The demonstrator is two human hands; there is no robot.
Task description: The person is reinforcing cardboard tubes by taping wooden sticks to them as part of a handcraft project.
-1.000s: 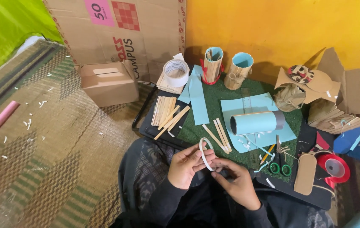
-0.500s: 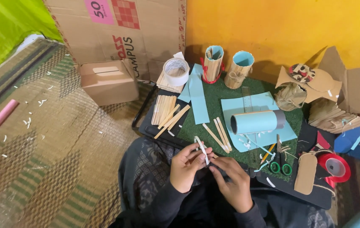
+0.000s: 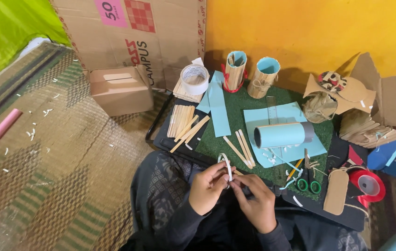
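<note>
Left hand [image 3: 208,190] fingers hide the paper ring's [image 3: 226,165] lower end.

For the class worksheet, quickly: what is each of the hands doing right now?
Left hand: closed, pinching the white paper ring.
Right hand: closed, fingers on the same ring's lower end.

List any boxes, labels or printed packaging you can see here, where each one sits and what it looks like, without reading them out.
Flattened cardboard carton: leaning on the wall at the top, brown, with dark and red print.
Pink label: rectangular, at the carton's top edge.
Red checkered patch: square, just right of the pink label.
Small cardboard box: closed, plain brown, on the woven mat below the carton.
</note>
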